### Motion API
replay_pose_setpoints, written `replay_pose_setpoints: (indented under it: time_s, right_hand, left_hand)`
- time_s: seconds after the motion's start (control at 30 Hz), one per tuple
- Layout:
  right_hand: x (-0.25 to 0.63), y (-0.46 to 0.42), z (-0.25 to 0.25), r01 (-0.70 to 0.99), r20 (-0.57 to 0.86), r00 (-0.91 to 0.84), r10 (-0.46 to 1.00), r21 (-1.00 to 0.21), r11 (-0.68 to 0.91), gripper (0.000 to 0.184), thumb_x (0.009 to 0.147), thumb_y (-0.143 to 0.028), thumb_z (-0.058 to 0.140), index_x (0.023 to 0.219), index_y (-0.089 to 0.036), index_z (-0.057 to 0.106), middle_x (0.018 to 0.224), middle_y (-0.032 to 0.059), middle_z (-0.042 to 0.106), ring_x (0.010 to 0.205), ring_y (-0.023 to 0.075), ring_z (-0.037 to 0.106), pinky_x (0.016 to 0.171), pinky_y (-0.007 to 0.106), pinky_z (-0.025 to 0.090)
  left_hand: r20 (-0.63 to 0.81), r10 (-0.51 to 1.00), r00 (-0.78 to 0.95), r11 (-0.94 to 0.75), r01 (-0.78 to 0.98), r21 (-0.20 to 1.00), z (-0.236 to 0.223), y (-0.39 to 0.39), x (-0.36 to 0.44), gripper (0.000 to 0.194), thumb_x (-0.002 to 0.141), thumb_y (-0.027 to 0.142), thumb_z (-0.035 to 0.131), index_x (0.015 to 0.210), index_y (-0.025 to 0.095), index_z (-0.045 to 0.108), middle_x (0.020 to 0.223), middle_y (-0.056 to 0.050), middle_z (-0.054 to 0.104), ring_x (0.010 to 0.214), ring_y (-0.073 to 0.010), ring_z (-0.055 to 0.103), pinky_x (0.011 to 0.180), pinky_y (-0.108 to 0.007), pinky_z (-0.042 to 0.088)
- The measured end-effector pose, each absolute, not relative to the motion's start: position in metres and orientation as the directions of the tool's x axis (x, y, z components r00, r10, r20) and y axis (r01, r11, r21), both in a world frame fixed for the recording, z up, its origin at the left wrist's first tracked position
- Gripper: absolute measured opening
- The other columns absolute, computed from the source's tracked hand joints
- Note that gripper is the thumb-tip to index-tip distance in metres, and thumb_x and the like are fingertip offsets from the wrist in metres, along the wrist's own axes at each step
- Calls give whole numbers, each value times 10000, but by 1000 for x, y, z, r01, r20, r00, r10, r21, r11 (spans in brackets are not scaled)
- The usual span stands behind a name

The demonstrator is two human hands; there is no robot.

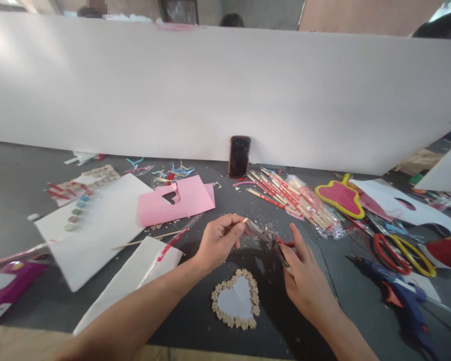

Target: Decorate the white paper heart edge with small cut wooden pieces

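My left hand (221, 238) pinches a short light wooden stick (245, 220), whose end sticks out past the thumb. Its tip meets the jaws of the pruning shears (265, 234). Around the red handles of those shears, my right hand (304, 271) is closed, with one finger extended. Below both hands lies a white paper heart (236, 297) edged with small cut wooden pieces (252, 321). Wood crumbs are scattered under the shears. A bundle of chopsticks (281, 193) in red-and-white wrappers lies beyond my right hand.
A phone (239, 156) leans against the white partition (173, 95). Pink paper (195, 195) and white sheets (97, 220) lie left. At right are a blue glue gun (398, 296), scissors (391, 253) and a yellow-edged pink shape (338, 196). A purple box (15, 286) sits far left.
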State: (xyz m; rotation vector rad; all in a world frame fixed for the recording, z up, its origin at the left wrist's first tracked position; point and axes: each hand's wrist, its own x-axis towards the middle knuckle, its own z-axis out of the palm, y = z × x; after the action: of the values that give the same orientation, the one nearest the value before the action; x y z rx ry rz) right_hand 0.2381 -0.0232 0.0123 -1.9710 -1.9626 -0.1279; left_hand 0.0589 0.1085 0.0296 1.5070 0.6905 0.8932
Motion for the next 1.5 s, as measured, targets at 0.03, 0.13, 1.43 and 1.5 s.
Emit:
replay_pose_setpoints:
  time_s: [0.03, 0.13, 1.43, 1.5]
  right_hand:
    - [238, -23, 12, 982, 306, 36, 951, -185, 22, 425, 731, -11, 381, 1094, -172, 532, 1491, 171, 183, 1059, 251, 527, 816, 413, 486]
    - [236, -23, 13, 986, 297, 40, 954, -168, 11, 446, 731, -7, 375, 1112, -177, 533, 1488, 172, 188, 1057, 251, 527, 818, 420, 482]
    - [230, -20, 18, 977, 226, 211, 951, -59, -203, 545, 710, -117, 489, 1244, -202, 421, 986, 81, 636, 891, 232, 580, 727, 335, 380]
    - [230, -21, 17, 976, 215, 212, 953, -88, -198, 603, 702, -105, 481, 1288, -207, 378, 1019, 85, 617, 915, 232, 572, 743, 340, 390]
  left_hand:
    - [141, 833, 534, -130, -57, 990, 29, 108, 59, 310, 849, 422, 534, 862, 125, 622, 727, -39, 667, 454, -60, 500, 461, -184, 415]
    - [124, 824, 553, -131, -28, 991, 30, 108, 59, 309, 853, 417, 521, 860, 125, 624, 724, -38, 670, 455, -62, 505, 459, -181, 420]
    - [209, 752, 626, -318, 67, 946, 39, 96, 55, 152, 827, 248, 534, 792, 144, 640, 595, 8, 601, 449, -70, 466, 453, -173, 352]
    - [223, 748, 625, -364, 106, 925, 41, 96, 54, 173, 832, 241, 521, 748, 152, 643, 547, 21, 570, 431, -67, 449, 452, -172, 347]
